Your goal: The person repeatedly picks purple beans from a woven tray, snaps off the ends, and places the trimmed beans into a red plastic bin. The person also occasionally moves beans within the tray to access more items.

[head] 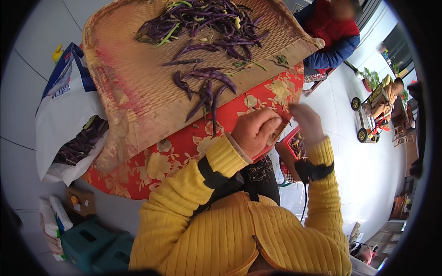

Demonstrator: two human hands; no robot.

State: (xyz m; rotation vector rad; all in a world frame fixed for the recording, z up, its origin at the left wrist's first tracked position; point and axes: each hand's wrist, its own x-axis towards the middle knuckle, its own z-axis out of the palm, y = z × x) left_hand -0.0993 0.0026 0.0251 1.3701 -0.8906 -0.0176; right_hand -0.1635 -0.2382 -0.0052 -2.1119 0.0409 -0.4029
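Observation:
Both my hands are in front of my chest over the near right edge of the round table. My left hand (pixel 257 129) is curled, its thumb against the fingers; whether a bean is inside cannot be made out. My right hand (pixel 306 120) is blurred, a little to the right, with something thin and dark near its fingertips. Ahead lies a woven wicker winnowing tray (pixel 138 62) with a large heap of purple bean pods (pixel 210 20) at its far side. Several loose purple pods (pixel 210 76) lie nearer, one hanging over the tray's edge onto the red floral tablecloth (pixel 155 165).
A white plastic bag (pixel 58 114) of purple pods stands at the left. Below my right hand is a red-rimmed container (pixel 286 143) with scraps. A person in a red vest (pixel 328 31) sits across at the right. Green plastic stools (pixel 89 241) stand lower left.

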